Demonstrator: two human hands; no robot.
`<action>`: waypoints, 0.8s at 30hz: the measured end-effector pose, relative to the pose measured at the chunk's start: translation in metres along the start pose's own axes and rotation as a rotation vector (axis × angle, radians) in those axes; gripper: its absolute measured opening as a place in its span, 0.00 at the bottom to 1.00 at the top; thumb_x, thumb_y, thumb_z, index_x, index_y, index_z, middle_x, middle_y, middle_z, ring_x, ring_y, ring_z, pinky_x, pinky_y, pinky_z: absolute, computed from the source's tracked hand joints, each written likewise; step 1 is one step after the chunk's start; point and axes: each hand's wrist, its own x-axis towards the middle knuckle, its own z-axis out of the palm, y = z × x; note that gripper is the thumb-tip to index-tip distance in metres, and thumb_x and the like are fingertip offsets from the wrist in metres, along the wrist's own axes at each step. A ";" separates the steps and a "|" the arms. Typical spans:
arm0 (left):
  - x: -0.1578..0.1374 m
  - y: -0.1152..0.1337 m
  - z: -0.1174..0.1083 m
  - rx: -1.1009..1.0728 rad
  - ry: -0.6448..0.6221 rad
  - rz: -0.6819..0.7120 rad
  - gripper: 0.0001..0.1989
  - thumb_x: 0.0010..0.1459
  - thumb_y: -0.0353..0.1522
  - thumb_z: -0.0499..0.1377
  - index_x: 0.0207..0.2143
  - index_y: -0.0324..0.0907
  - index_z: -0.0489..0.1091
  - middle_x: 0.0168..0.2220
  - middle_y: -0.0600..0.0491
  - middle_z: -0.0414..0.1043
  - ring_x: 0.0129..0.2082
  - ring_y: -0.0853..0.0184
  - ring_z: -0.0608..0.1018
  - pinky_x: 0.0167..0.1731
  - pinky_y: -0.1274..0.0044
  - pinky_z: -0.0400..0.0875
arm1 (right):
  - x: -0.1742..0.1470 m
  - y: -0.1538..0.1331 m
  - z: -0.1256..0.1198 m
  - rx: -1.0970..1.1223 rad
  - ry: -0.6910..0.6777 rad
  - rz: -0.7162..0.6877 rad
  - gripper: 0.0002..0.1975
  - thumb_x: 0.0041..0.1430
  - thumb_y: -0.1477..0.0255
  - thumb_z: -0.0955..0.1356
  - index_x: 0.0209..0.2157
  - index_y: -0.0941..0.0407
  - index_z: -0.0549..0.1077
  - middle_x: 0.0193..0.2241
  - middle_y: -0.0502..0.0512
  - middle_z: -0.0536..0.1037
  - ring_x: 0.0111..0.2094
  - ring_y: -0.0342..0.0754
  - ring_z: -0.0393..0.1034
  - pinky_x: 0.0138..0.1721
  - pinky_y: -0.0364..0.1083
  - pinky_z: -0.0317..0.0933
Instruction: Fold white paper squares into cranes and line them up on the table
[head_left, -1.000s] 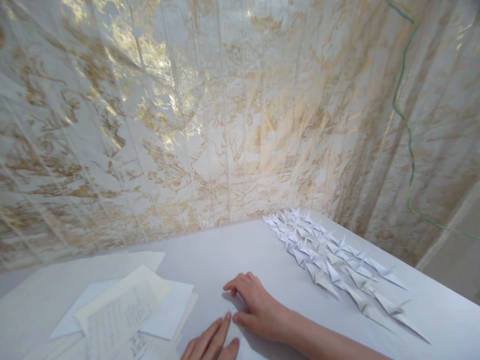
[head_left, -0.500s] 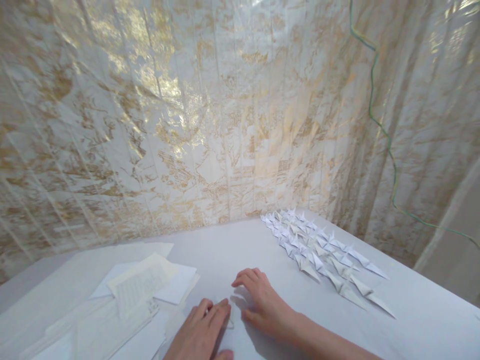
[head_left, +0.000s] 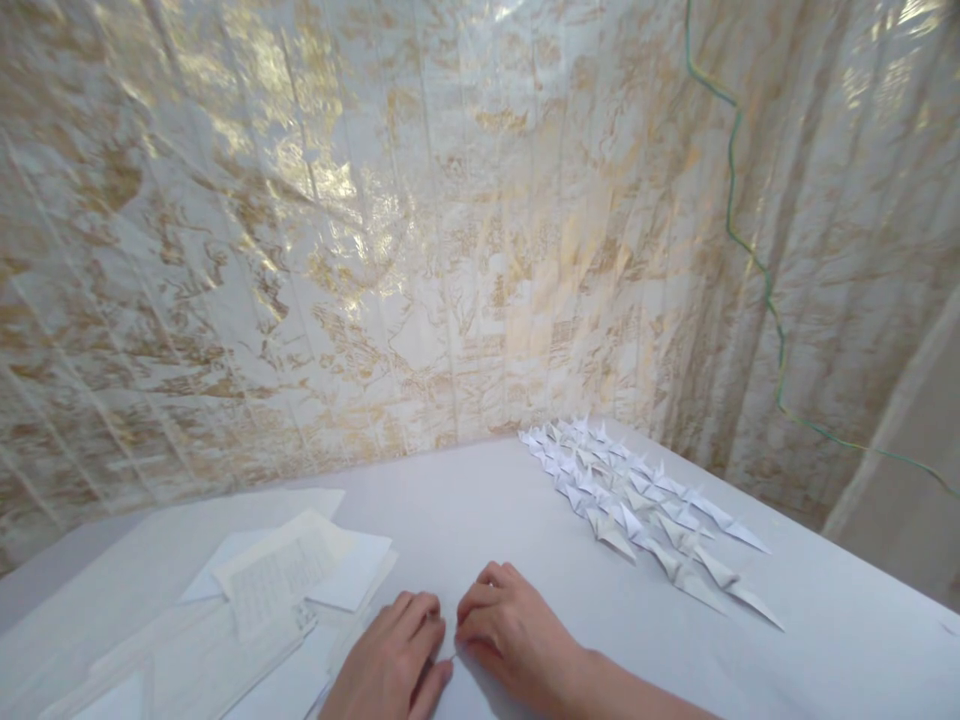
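Note:
My left hand (head_left: 394,655) rests at the front middle of the table, fingers curled and pressed down with the thumb drawn in. Just to its right, my right hand (head_left: 517,630) is closed in a pinch, thumb against fingertips. Between the two sets of fingertips shows a sliver of a small white piece of paper (head_left: 452,657); most of it is hidden under the hands, so its folded shape cannot be made out. On the right stand rows of folded white paper cranes (head_left: 630,495), several of them, apart from my hands.
Loose paper sheets (head_left: 285,570), some printed, overlap on the left beside my left hand. The white table (head_left: 442,500) meets a gold-patterned wall covering (head_left: 420,250) at the back. A green wire (head_left: 769,290) hangs down on the right.
My right hand has moved left and its spread fingers have closed into a pinch beside the left hand. The left fingers have curled in over the small paper.

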 end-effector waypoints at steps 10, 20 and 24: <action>0.009 0.000 0.005 -0.078 0.086 -0.044 0.11 0.66 0.26 0.52 0.33 0.42 0.72 0.36 0.52 0.78 0.38 0.66 0.80 0.40 0.75 0.75 | 0.003 -0.009 0.004 0.016 0.040 0.084 0.12 0.55 0.82 0.70 0.38 0.54 0.79 0.37 0.53 0.81 0.43 0.51 0.68 0.46 0.47 0.57; 0.014 0.002 0.013 -0.147 0.123 -0.160 0.11 0.66 0.28 0.49 0.32 0.43 0.69 0.36 0.50 0.74 0.38 0.63 0.78 0.41 0.70 0.74 | 0.005 -0.013 0.003 0.172 0.082 0.218 0.14 0.53 0.83 0.67 0.40 0.56 0.79 0.35 0.53 0.80 0.41 0.50 0.69 0.46 0.45 0.59; 0.014 0.002 0.014 -0.135 0.116 -0.181 0.11 0.65 0.27 0.49 0.32 0.43 0.69 0.37 0.48 0.74 0.40 0.61 0.78 0.43 0.68 0.73 | 0.006 -0.013 0.007 0.200 0.112 0.267 0.14 0.55 0.83 0.66 0.38 0.55 0.79 0.33 0.52 0.80 0.38 0.49 0.71 0.46 0.45 0.60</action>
